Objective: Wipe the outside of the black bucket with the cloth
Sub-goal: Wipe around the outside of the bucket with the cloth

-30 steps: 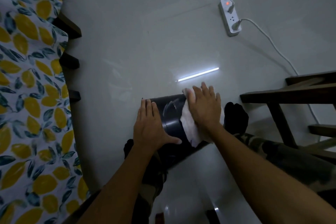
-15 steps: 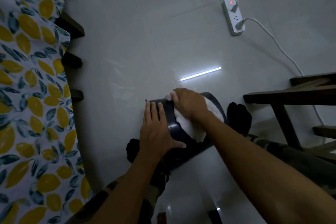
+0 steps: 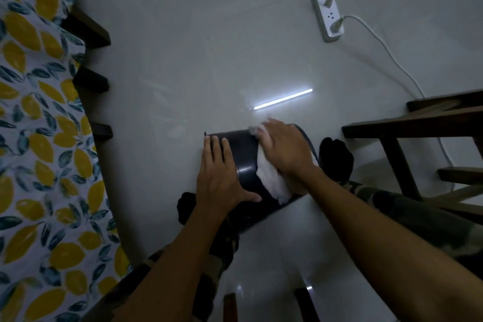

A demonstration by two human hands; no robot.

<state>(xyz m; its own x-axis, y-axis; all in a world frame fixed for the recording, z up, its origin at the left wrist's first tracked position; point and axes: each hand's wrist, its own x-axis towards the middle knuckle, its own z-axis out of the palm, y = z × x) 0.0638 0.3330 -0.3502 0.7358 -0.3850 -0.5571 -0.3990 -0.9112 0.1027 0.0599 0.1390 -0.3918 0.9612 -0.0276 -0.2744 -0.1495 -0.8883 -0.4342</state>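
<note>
The black bucket (image 3: 244, 158) lies on its side on the pale floor between my feet. My left hand (image 3: 219, 179) rests flat on its left end, fingers spread, thumb hooked over the near side. A white cloth (image 3: 271, 180) is draped over the bucket's curved wall. My right hand (image 3: 285, 149) presses down on the cloth at the top of the wall, fingers pointing left. The cloth's lower part hangs out below my wrist. The bucket's right rim shows as a thin arc beside my right hand.
My feet in black socks (image 3: 337, 158) flank the bucket. A lemon-print bed cover (image 3: 39, 138) on dark slats runs down the left. Dark wooden furniture (image 3: 423, 125) stands at the right. A white power strip (image 3: 326, 17) with cords lies at the far right.
My right hand slid the cloth up and leftward over the bucket's top, then came back a little to the right. My left hand stayed on the bucket's left end.
</note>
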